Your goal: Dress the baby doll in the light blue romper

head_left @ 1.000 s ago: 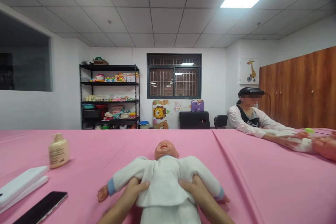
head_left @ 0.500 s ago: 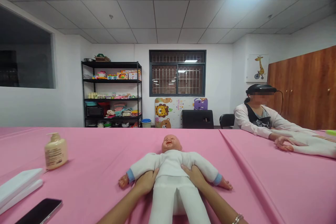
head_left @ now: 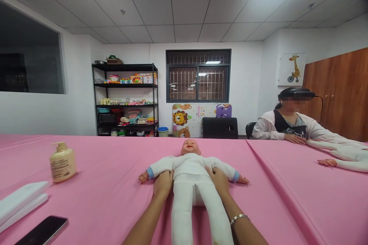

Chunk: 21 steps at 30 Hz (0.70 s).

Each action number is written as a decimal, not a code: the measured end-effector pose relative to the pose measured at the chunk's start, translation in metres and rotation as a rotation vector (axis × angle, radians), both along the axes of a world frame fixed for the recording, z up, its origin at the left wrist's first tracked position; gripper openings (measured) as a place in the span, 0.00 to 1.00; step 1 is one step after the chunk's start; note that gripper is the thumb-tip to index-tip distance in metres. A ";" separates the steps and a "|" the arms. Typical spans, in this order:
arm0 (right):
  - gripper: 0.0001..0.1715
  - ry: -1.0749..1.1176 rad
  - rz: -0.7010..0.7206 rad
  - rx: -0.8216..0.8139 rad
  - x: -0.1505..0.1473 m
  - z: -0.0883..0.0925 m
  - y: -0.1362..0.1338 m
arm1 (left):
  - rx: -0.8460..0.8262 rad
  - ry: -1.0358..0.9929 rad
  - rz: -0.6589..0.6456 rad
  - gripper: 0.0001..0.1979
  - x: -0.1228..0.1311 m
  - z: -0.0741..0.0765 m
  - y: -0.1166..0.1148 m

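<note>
A baby doll (head_left: pixel 192 168) in white clothes with blue cuffs lies on its back on the pink tablecloth (head_left: pixel 115 183), head pointing away from me. My left hand (head_left: pixel 162 183) grips the doll's torso on its left side. On the other side my right hand (head_left: pixel 218 179) holds the torso too, with a bracelet on that wrist. Both hands have their fingers wrapped against the doll's body.
A cream pump bottle (head_left: pixel 62 162) stands at the left. White flat packs (head_left: pixel 20 201) and a black phone (head_left: pixel 43 230) lie near the left corner. A seated person (head_left: pixel 290 122) at the right handles another doll (head_left: pixel 342 155). A shelf rack (head_left: pixel 126 99) stands at the back wall.
The doll has slid away from me along the table with both hands on its sides, so its legs now show. The view has tilted slightly. The other person's doll has shifted.
</note>
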State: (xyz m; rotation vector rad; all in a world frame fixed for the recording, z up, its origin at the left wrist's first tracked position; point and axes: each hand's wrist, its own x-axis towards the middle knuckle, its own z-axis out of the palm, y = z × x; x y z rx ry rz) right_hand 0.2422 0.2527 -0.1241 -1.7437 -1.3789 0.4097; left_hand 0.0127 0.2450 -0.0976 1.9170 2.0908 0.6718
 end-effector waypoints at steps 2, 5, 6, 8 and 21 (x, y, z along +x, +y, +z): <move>0.18 -0.004 0.038 -0.008 0.004 -0.001 -0.006 | 0.036 0.037 -0.019 0.20 -0.002 -0.003 -0.003; 0.17 -0.027 0.131 -0.015 0.010 -0.003 -0.020 | 0.116 0.122 -0.146 0.21 -0.006 -0.008 -0.014; 0.17 -0.041 0.188 -0.007 0.013 -0.005 -0.026 | 0.134 0.145 -0.193 0.22 -0.008 -0.009 -0.020; 0.17 -0.067 0.303 0.025 0.017 -0.008 -0.040 | 0.136 0.163 -0.241 0.24 -0.011 -0.011 -0.031; 0.35 0.466 0.478 0.120 0.012 -0.010 -0.071 | 0.306 -0.488 -0.340 0.18 -0.015 -0.006 -0.064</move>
